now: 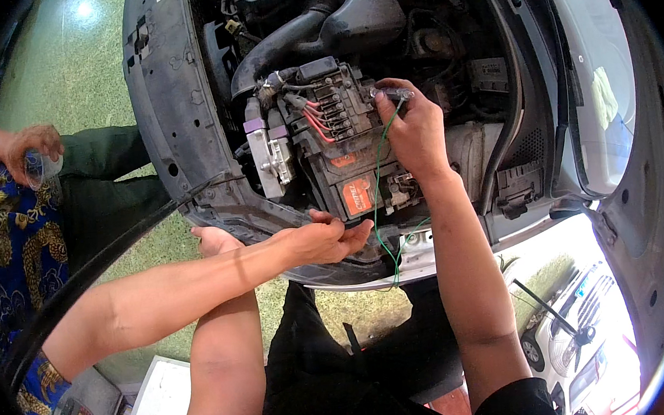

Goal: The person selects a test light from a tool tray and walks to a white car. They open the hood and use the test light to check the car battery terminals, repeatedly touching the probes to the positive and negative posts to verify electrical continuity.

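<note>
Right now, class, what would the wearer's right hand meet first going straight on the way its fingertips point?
Likely the black fuse box, led by the clear tester in the right hand; depth is unclear.

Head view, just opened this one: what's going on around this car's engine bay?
The person's right hand holds a clear probe beside the fuse box, with a green wire trailing from it. Their left hand is near the car's front corner, partly hidden by a co-worker's forearm. That forearm reaches across, its hand close to the battery. Farther left, another hand holds a clear cup.
</note>
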Available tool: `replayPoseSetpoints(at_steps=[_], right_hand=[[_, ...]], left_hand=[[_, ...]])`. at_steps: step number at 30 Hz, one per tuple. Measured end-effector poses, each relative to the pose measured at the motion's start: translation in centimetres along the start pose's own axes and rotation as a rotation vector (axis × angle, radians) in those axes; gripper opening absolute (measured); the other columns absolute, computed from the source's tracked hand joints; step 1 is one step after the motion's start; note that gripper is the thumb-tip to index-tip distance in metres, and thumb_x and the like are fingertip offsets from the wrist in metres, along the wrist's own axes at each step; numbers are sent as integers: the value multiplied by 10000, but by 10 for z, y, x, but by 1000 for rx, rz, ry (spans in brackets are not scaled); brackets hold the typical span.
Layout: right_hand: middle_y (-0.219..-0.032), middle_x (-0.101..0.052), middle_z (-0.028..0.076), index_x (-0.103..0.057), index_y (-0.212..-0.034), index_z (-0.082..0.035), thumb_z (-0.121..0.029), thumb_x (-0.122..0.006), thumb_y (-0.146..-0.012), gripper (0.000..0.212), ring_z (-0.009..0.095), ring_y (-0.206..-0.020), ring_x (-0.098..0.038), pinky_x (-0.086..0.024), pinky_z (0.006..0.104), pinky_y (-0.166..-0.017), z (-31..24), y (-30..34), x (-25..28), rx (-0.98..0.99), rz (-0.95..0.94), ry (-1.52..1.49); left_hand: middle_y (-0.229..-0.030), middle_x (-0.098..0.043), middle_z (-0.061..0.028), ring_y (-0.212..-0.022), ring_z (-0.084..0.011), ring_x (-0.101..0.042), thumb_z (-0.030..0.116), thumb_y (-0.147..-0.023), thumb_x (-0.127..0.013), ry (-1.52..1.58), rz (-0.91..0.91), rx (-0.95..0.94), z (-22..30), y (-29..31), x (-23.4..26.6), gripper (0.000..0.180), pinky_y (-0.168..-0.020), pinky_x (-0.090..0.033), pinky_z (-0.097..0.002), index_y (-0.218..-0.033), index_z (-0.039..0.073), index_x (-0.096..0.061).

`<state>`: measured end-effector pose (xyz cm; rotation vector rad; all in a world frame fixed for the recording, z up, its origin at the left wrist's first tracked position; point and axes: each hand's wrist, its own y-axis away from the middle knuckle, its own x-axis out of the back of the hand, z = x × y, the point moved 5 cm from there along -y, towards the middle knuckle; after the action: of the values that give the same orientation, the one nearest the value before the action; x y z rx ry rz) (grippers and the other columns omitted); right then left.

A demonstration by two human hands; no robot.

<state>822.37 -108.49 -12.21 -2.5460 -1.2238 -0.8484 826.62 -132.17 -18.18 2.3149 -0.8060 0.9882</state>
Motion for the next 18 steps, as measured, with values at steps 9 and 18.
replayPoseSetpoints(at_steps=[9, 18], right_hand=[[-969, -774, 211, -719, -1187, -4, -173, -695, -997, 255, 324, -916, -772, -575, 367, -810, 0, 0, 0, -9, -9, 20], [-951, -773, 211, -717, -1184, 8, -179, -709, -992, 268, 288, -894, -772, -569, 355, -802, 0, -2, 5, -39, -21, -31]], left_hand=[[-1613, -424, -167, -1322, -157, -547, -20, -944, -474, -49, 12, 12, -3, 14, 0, 215, -582, -412, -254, -1086, -34, -635], [-1632, -424, -157, -1319, -179, -519, -22, -899, -473, -114, 18, 23, -30, 59, 11, 442, -588, -387, -264, -1310, 5, -632]])
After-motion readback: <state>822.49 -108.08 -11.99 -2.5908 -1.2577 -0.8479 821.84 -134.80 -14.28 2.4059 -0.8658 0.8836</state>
